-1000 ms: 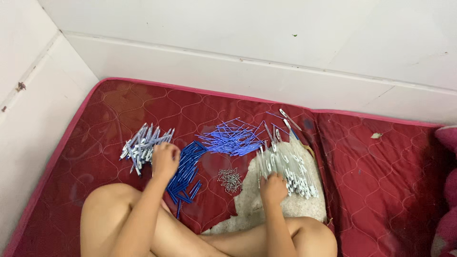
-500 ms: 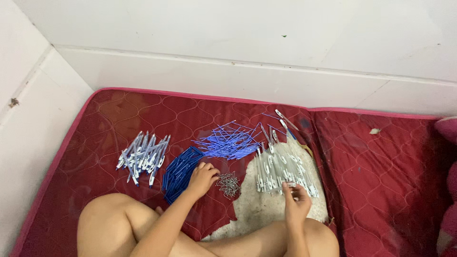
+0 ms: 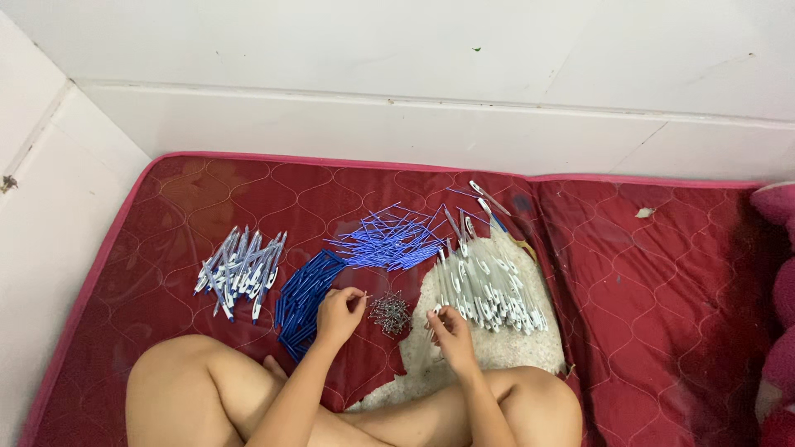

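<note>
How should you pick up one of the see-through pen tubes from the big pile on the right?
Pinch one clear pen tube near its lower end, coming from the person's side. The tubes lie flat, side by side, pointing roughly away from the knees, so their near ends stick out by the right hand with room for fingertips.

Dark red quilted mattress (image 3: 207, 207), pink piping along edge, laid in room corner. White tiled walls (image 3: 414, 50) behind and at left, grout lines visible. Worn pale patch (image 3: 489, 348) in cover. Pink cushion (image 3: 778, 273) at right edge. Even, soft light.
</note>
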